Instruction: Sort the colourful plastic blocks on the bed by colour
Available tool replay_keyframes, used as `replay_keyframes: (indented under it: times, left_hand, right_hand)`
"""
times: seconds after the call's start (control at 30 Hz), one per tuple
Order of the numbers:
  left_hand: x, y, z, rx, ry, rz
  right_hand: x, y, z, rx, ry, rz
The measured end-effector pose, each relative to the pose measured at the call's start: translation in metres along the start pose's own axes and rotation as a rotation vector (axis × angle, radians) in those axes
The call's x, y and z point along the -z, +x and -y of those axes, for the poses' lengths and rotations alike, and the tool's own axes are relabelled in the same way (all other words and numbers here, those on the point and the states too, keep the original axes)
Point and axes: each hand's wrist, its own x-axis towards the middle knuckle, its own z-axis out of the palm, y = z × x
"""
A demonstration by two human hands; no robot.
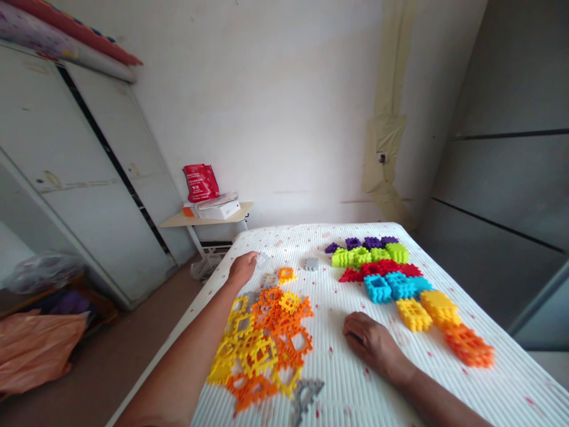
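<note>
My left hand (243,268) reaches to the far left of the bed, its fingers closed on a pale grey interlocking block piece (263,259). Curled into a loose fist, my right hand (371,338) rests on the striped sheet, with no piece visible in it. Between my arms lies a loose heap of orange pieces (271,314) and yellow pieces (258,353). Near the heap are a grey triangular piece (306,396) and a grey square piece (311,264). To the right stand stacks in purple (372,243), green (358,257), red (377,269), blue (377,289), yellow (414,314) and orange (470,345).
The pieces lie on a bed with a white striped sheet (342,397). Beyond its left corner, a small table (178,221) holds a red bag (201,182) and a white box (221,207). Cabinets (89,166) line the left; a grey wardrobe (502,196) stands right.
</note>
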Motion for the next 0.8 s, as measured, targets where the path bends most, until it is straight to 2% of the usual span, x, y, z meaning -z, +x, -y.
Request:
replay_keyframes:
  times: [0.1,0.23,0.37,0.47,0.57,0.8]
  left_hand:
    - [-0.009,0.001,-0.033,-0.127,-0.101,0.094]
    - [-0.037,-0.005,-0.082,-0.288,-0.17,0.194]
    - [-0.056,-0.012,-0.11,-0.362,-0.145,0.241]
    - [-0.06,-0.016,-0.115,-0.367,-0.084,0.223]
    - [-0.058,-0.019,-0.112,-0.358,-0.01,0.195]
    - [-0.06,-0.022,-0.1,-0.393,0.076,0.248]
  right_hand:
    - [0.001,0.001,0.002,-0.007,-0.008,-0.002]
    - [0.003,0.001,0.005,-0.002,-0.013,-0.009]
    - [0.003,0.001,0.004,0.001,-0.008,-0.011]
    - [0.003,0.001,0.003,-0.002,0.002,-0.006]
    - [0.003,0.0,0.003,-0.003,0.006,-0.001]
    - [0.004,0.001,0.004,0.004,0.004,-0.004]
